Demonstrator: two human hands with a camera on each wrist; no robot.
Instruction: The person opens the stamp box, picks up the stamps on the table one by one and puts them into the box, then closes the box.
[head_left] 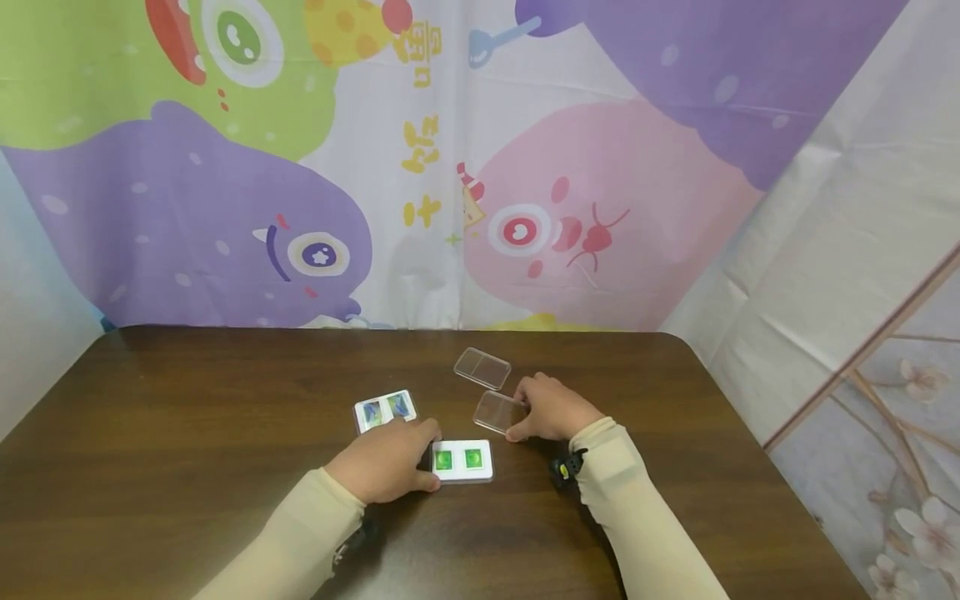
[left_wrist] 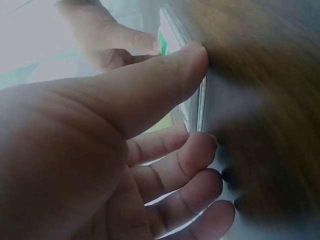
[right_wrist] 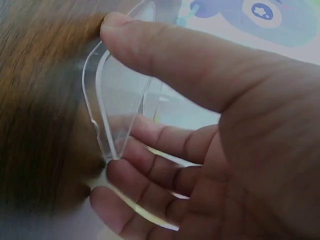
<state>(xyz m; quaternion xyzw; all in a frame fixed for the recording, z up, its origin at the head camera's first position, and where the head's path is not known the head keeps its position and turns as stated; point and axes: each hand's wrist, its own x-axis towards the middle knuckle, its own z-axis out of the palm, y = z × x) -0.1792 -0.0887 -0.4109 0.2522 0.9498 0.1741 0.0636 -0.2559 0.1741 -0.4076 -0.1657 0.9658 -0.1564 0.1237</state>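
Observation:
My left hand [head_left: 386, 465] grips the left end of a flat white rectangular case [head_left: 459, 473] bearing two small green pictures. In the left wrist view, thumb and fingers lie on opposite edges of that case [left_wrist: 175, 37]. On the right, my right hand [head_left: 557, 408] holds a clear plastic cover [head_left: 497, 412] by its right end. The right wrist view shows this cover [right_wrist: 117, 95] between thumb and fingers, close to the tabletop. Just behind the left hand lies a second white case [head_left: 385, 408] with two bluish pictures, its near side partly hidden by the hand.
Another clear plastic cover [head_left: 482, 369] lies flat behind the held one. All of it is on a brown wooden table [head_left: 210, 392]. A cloth with cartoon figures [head_left: 420, 275] hangs along the table's back edge, and a pale curtain [head_left: 810, 250] stands at the right.

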